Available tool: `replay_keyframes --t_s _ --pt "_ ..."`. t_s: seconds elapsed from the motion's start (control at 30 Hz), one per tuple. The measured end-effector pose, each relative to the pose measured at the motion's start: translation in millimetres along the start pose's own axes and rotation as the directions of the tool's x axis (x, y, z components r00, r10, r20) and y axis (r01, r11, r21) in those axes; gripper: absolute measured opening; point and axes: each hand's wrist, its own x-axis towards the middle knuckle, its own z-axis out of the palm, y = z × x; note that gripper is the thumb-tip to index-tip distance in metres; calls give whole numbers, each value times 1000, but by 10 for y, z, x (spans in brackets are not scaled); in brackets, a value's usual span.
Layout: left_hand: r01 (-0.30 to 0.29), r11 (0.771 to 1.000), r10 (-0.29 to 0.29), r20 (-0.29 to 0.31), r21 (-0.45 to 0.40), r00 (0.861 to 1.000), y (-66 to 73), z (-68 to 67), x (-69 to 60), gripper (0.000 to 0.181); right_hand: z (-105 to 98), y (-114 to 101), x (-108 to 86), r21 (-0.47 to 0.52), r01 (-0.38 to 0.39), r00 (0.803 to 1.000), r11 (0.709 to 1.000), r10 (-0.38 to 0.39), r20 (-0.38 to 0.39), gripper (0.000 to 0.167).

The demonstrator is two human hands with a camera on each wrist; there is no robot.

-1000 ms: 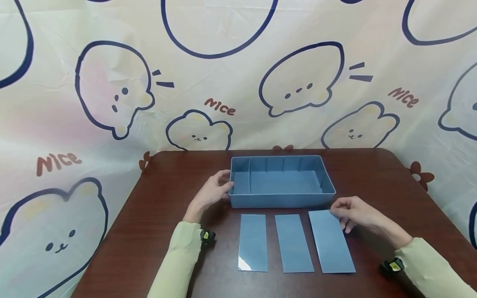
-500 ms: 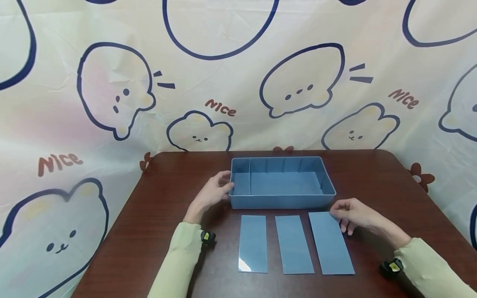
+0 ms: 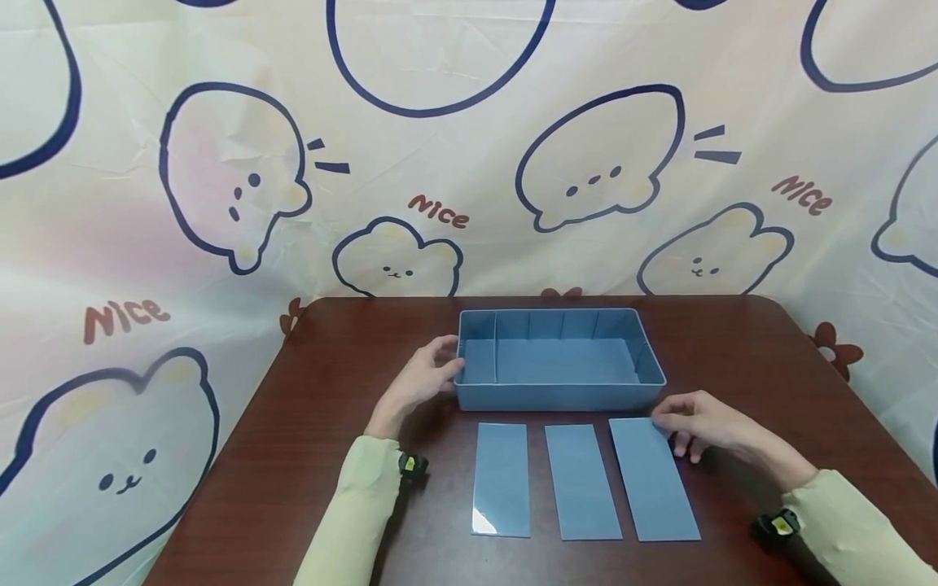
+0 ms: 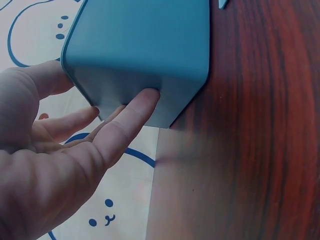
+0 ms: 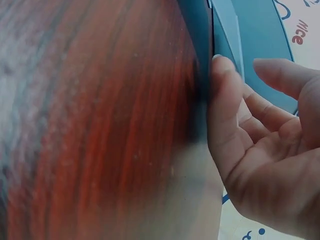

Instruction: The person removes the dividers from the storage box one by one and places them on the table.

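A shallow blue divided box (image 3: 562, 397) stands near the middle of the brown table. My left hand (image 3: 419, 376) holds its left end, thumb at the rim and other fingers against the outer end wall, as the left wrist view shows with the hand (image 4: 75, 145) beside the box (image 4: 140, 40). Three flat blue rectangular panels lie in front: a left one (image 3: 501, 480), a middle one (image 3: 583, 482) and a right one (image 3: 654, 480). My right hand (image 3: 707, 423) pinches the right panel's far right corner. Part of that grip is blurred in the right wrist view.
The dark wood table (image 3: 352, 350) runs to a rounded far edge. Behind and around it hangs a pale cloth (image 3: 484, 146) with cartoon outlines. One upright divider (image 3: 496, 350) makes a narrow compartment at the box's left end.
The whole head view has shifted slightly. Both hands keep their places at the box and the right panel.
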Motion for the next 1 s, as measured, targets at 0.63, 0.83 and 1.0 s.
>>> replay_keyframes --t_s 0.63,0.83,1.0 --pt "-33 999 33 -2 6 999 -14 14 4 54 -108 -122 -71 -111 12 999 994 -16 -30 30" --pt "-25 1000 25 -2 1 1000 -14 10 9 55 -184 -220 -159 -148 20 999 989 -25 -30 29" --pt "-27 1000 27 -3 6 1000 -17 17 7 56 -257 -350 -266 -159 61 997 985 -67 -32 30"
